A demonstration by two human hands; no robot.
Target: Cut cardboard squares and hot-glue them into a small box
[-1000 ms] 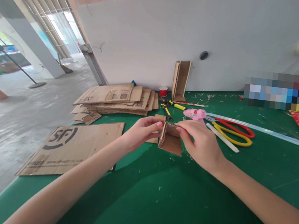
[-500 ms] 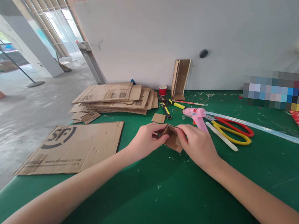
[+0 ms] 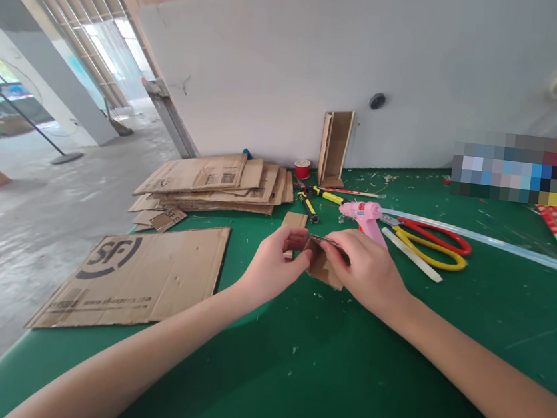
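A small folded cardboard box, with its open side towards me, is held just above the green table. My right hand pinches its upper edge between thumb and fingers. On its left side, my left hand has the thumb against the panel, with curled fingers partly behind it. A small flat cardboard piece lies just beyond my left fingers. Past my right hand is a pink hot glue gun, its handle partly hidden by that hand.
Stacked cardboard sheets and a large printed sheet lie left. Yellow-black pliers, a red spool and an upright cardboard trough are at the back. Scissors and a white stick lie right.
My left fingers have loosened and drawn slightly away from the box's top edge, with the thumb still on its side. The box has tilted and shifted slightly right.
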